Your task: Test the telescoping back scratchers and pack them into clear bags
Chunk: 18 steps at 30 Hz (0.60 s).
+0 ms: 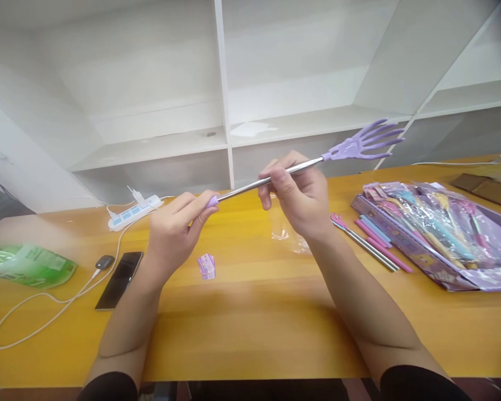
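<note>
A purple back scratcher (361, 143) with a hand-shaped head and a silver rod is held up above the table, its head pointing to the upper right. My left hand (177, 231) is closed around its purple grip end, most of which the fingers hide. Further along, my right hand (300, 192) pinches the metal rod between thumb and fingers, a short way below the purple head. Under the hands, small purple printed cards (207, 266) lie on the table, and clear plastic wrapping (280, 229) lies behind, near my right wrist.
An open purple box (434, 273) of wrapped back scratchers stands at the right. Beside it lie silver rods (373, 248) with pink and blue heads and coloured tubes (373, 231). A phone (119, 281), cable, power strip (134, 213) and green pouch (29, 264) occupy the left.
</note>
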Available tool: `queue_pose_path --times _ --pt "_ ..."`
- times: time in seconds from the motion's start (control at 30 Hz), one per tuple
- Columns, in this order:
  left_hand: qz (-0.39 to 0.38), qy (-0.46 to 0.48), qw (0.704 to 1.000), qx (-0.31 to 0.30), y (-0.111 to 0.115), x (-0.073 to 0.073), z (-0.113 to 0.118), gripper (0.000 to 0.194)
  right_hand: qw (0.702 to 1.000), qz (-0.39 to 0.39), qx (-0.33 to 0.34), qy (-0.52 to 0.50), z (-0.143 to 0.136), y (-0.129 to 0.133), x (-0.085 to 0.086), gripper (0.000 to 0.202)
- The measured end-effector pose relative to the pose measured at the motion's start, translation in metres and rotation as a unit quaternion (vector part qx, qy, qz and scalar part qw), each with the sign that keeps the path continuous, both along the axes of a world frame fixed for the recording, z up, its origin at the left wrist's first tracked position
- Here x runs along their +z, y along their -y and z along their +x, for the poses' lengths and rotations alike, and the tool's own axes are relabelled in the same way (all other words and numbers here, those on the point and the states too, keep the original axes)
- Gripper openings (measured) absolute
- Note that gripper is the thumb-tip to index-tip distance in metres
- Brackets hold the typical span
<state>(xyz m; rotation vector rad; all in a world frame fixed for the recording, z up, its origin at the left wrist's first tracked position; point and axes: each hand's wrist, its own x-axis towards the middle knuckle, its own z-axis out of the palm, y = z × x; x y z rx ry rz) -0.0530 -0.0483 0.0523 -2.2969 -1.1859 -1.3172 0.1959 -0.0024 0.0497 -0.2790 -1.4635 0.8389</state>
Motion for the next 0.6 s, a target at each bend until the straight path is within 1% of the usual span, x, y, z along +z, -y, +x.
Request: queue_pose_path --times 0.1,0.27,0.43,0.5,0.6 --pt "0.025 -0.018 0.999 -0.013 -0.003 -0.002 0.0 0.022 1.0 0.004 -0.013 0.01 0.0 0.001 0.0 0.026" --pt "0.098 -0.05 0.993 -0.036 -0.006 -0.002 0.001 0.015 0.999 0.038 -0.007 0.015 0.004 0.001 0.001 0.021" --pt "0.096 -0.061 0.993 -0.03 -0.009 0.0 0.003 0.009 0.998 0.011 -0.014 0.067 0.017 -0.005 0.008 0.029" --pt "0.09 -0.062 0.994 -0.028 -0.011 0.0 0.003 0.009 0.999 -0.003 -0.006 0.049 0.022 -0.011 0.011 0.031" --pt "0.088 -0.059 0.994 -0.024 -0.015 -0.001 0.001 0.009 0.999 -0.033 -0.001 -0.006 0.028 -0.018 0.012 0.038"
